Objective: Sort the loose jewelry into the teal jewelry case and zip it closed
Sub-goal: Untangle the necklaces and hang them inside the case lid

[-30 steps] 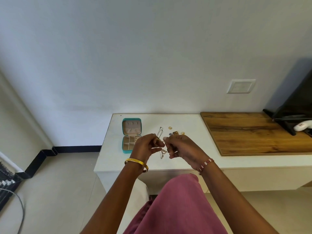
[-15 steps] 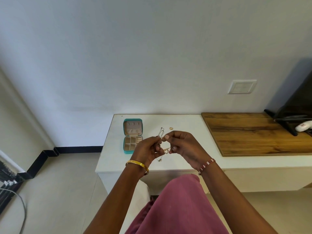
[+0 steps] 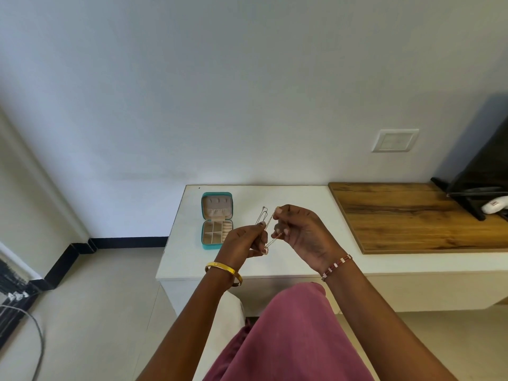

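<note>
Diagonally, necklace (image 3: 270, 237) between hands.

There are no words or numbers to read here (the white thing (image 3: 496, 207) has only a blurry mark).

Two bare forearms with no sleeves reach in from the bottom edge. The left hand (image 3: 242, 240) has a plain, smooth gold bangle (image 3: 224, 272) on its wrist. The right hand (image 3: 305, 232) has a thin bracelet (image 3: 337, 266) of small red and white beads on its wrist. Dusty pink fabric (image 3: 291, 336), softly folded, covers the lap between the arms.
</note>
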Available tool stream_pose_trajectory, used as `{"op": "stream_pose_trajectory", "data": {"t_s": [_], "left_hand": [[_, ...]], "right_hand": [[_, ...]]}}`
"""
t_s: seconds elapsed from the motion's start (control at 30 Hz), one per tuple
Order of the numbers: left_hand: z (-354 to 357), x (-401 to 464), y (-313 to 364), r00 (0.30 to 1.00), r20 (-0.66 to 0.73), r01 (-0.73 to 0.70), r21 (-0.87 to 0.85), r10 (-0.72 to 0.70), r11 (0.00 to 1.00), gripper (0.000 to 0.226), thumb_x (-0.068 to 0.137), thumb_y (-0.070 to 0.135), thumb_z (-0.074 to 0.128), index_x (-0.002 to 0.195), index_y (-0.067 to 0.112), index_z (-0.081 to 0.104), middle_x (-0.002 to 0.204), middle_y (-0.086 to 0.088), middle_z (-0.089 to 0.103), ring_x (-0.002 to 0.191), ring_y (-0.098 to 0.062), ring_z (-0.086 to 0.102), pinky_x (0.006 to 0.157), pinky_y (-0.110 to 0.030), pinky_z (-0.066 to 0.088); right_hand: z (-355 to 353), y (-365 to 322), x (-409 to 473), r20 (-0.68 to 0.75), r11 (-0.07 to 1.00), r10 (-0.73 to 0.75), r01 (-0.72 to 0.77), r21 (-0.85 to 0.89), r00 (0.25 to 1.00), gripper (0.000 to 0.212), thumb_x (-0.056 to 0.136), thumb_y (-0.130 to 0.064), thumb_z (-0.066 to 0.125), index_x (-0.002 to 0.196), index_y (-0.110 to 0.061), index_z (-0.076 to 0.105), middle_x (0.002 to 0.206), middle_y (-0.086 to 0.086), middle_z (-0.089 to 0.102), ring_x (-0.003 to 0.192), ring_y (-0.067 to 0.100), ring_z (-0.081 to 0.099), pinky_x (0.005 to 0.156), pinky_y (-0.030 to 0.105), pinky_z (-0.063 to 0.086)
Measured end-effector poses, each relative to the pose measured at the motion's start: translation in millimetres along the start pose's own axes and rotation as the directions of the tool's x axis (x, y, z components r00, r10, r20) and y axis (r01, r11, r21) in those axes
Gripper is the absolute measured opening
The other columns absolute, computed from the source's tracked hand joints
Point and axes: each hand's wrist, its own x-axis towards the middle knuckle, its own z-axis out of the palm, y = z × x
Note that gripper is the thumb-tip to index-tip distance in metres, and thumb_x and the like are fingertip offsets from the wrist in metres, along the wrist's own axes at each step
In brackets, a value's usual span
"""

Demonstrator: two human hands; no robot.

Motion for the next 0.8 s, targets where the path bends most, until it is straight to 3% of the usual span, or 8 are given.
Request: {"op": "stream_pose_trajectory", "data": {"t_s": [0.17, 0.23, 0.33, 0.47, 0.6, 0.8], "left_hand": [[2, 1, 1, 1.000, -0.016, -0.003, -0.125, 0.001, 0.992, 0.044, 0.092, 0.021, 0.046, 0.050, 0.017, 0.056, 0.042, 0.007, 0.054, 0.047, -0.004, 0.055, 0.073, -0.033, 0.049], [1, 0, 1, 1.000, -0.019, 0.016, -0.254, -0.021, 0.967, 0.045, 0.092, 0.017, 0.047, 0.047, 0.017, 0.054, 0.042, 0.004, 0.052, 0.047, -0.007, 0.055, 0.075, -0.036, 0.047], [4, -2, 4, 0.996, -0.060, 0.031, -0.437, -0.064, 0.899, 0.034, 0.091, 0.009, 0.047, 0.057, 0.012, 0.051, 0.040, 0.003, 0.052, 0.046, -0.009, 0.060, 0.078, -0.041, 0.046], [7, 0, 8, 0.992, -0.062, 0.039, -0.668, -0.107, 0.743, 0.022, 0.091, 0.008, 0.045, 0.069, 0.008, 0.051, 0.044, -0.003, 0.057, 0.051, -0.015, 0.064, 0.082, -0.041, 0.047], [2, 8, 9, 0.990, -0.018, 0.062, -0.836, -0.139, 0.545, 0.027, 0.091, 0.015, 0.043, 0.065, 0.008, 0.048, 0.045, -0.003, 0.053, 0.048, -0.016, 0.059, 0.070, -0.032, 0.049], [-3, 11, 5, 0.992, 0.013, 0.090, -0.777, -0.127, 0.623, 0.039, 0.092, 0.012, 0.041, 0.058, 0.007, 0.061, 0.040, 0.001, 0.045, 0.034, -0.008, 0.039, 0.047, -0.017, 0.045]], "right_hand": [[0, 4, 0, -0.011, 0.999, -0.003, 0.004, 0.052, 1.000, 0.014, 0.087, -0.005, 0.052, 0.074, -0.004, 0.058, 0.040, -0.004, 0.040, 0.047, 0.014, 0.048, 0.078, 0.035, 0.049], [0, 6, 0, -0.020, 0.999, -0.004, 0.004, 0.036, 1.000, 0.014, 0.088, -0.005, 0.052, 0.076, -0.003, 0.058, 0.038, -0.004, 0.037, 0.042, 0.012, 0.045, 0.071, 0.033, 0.053], [-1, 7, 1, -0.039, 1.000, -0.010, 0.009, -0.018, 0.999, 0.014, 0.090, -0.006, 0.051, 0.080, -0.002, 0.059, 0.040, -0.004, 0.041, 0.040, 0.011, 0.041, 0.062, 0.031, 0.048], [-3, 11, 4, -0.044, 1.000, -0.026, 0.026, -0.018, 0.999, 0.017, 0.090, -0.005, 0.052, 0.077, -0.005, 0.062, 0.045, -0.001, 0.045, 0.042, 0.012, 0.043, 0.064, 0.033, 0.050], [-4, 16, 6, -0.014, 0.998, -0.052, 0.052, -0.026, 0.999, 0.022, 0.090, -0.003, 0.051, 0.072, -0.007, 0.062, 0.058, 0.004, 0.057, 0.052, 0.014, 0.056, 0.066, 0.032, 0.054], [-8, 16, 12, -0.001, 0.980, 0.013, -0.012, 0.197, 1.000, 0.016, 0.087, -0.006, 0.049, 0.073, -0.006, 0.057, 0.063, 0.006, 0.064, 0.067, 0.022, 0.065, 0.072, 0.030, 0.055]]}}
